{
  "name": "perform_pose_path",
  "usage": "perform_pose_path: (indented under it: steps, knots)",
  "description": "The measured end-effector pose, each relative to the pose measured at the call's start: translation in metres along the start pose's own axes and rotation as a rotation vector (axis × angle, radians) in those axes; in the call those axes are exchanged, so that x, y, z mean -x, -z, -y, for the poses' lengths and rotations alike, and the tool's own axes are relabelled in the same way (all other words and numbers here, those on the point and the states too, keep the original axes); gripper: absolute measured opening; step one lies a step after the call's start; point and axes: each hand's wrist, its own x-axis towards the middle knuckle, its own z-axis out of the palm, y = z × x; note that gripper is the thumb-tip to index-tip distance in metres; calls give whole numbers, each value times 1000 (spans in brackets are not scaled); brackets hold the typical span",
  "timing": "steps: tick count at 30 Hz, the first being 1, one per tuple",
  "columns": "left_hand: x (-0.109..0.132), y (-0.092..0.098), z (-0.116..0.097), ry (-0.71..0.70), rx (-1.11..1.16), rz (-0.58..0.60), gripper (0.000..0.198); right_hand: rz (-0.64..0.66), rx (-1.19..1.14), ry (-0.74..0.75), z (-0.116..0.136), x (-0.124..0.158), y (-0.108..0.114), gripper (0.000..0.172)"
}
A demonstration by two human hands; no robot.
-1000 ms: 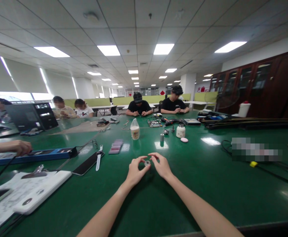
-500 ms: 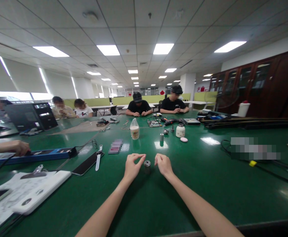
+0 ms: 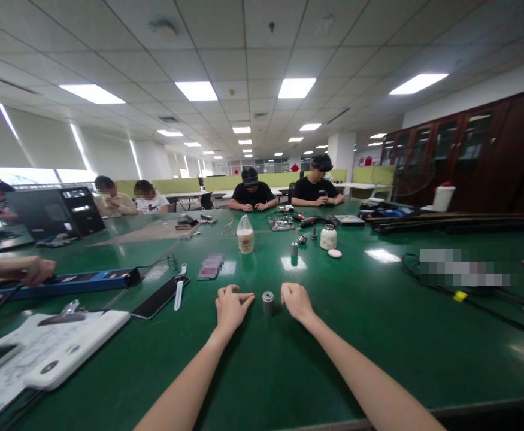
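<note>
I'm seeing the left grip [image 3: 232,310], a bare hand, hanging slack and empty: thumb and forefinger tips almost meeting, nothing showing between them. The right grip [image 3: 296,301], the other bare hand, is curling its fingers inward; I can't make out whether anything is tucked inside. Between them the silvery-grey metal cylinder with a ringed top [image 3: 267,304] is standing upright on the glossy green tabletop [image 3: 378,341], touching neither hand.

Just changed: a second ago left fingers were at the cylinder; now that hand is sitting further left, clear of it. Right is staying about where it was half a second ago. I'm reading that as a release, with the cylinder standing by itself.

Further out, a smaller-looking silver metal cylinder [image 3: 294,252] is standing beyond the right hand; a round white jar [image 3: 329,238] is sitting past it, a flat round pink lid [image 3: 335,254] just beside. Leftward, a white-strapped watch [image 3: 179,292] is lying by a flat black slab [image 3: 156,298], and a co-worker's hand [image 3: 37,270] is resting at a long blue power strip [image 3: 104,279].
</note>
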Motion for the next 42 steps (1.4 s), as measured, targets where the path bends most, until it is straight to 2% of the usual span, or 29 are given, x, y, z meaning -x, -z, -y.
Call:
perform_pose_path:
  steps: [5,10,18,25,34,39,42]
  knots:
    - [2,6,-19,-201,221,-136,22,34,48,25,1,0,-2,38]
    - [10,7,-38,-317,319,-44,20,52,80,52,4,2,-2,34]
    - [13,6,-38,-307,322,18,25,45,58,106,7,4,0,33]
    - [17,3,-35,-335,350,73,40,38,-25,155,11,5,2,21]
    - [17,2,-33,-341,328,108,33,43,-21,214,10,5,-1,22]
    - [18,1,-32,-329,337,91,37,-69,-49,155,-8,-10,3,27]
    - [19,1,-32,-341,356,90,36,-1,99,58,-25,-16,7,24]
